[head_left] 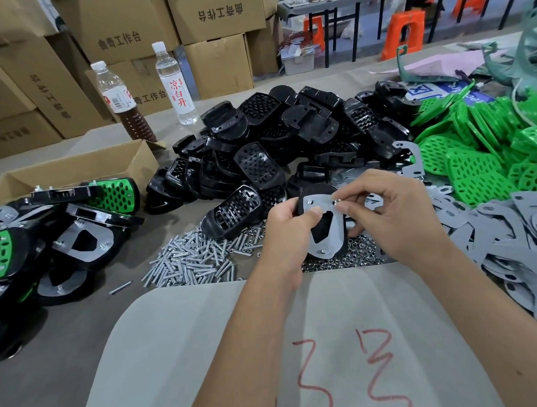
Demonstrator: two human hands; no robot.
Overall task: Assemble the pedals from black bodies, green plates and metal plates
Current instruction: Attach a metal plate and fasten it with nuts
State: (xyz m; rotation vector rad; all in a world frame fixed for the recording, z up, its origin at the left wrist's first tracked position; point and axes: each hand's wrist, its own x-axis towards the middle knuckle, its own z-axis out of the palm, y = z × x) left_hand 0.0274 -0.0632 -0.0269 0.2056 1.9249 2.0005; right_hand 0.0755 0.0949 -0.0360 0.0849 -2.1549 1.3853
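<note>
Fastening item: one pedal [325, 228] in assembly, held above the table [67, 350] edge, just over the heap of nuts [364, 251].

- Left hand [288, 227]: grips the black body at its left rim, thumb pressed flat on the grey metal plate [330, 231] to keep it seated.
- Right hand [384, 210]: thumb and forefinger pinch a small nut [337, 202] at the plate's upper right hole; the thread beneath is hidden.
- Lower fixing [324, 251]: screw end and nut already showing through the plate.
- Handling judgement: hold the plate square so holes stay aligned; start the nut straight and by fingertip only, since a tilted start would likely cross-thread or drop it.

Stock nearby: screws [196, 258] left of the pedal; black bodies [274, 147] behind; green plates [481, 163] and spare metal plates [515, 241] at right; finished pedals [62, 237] at left.
</note>
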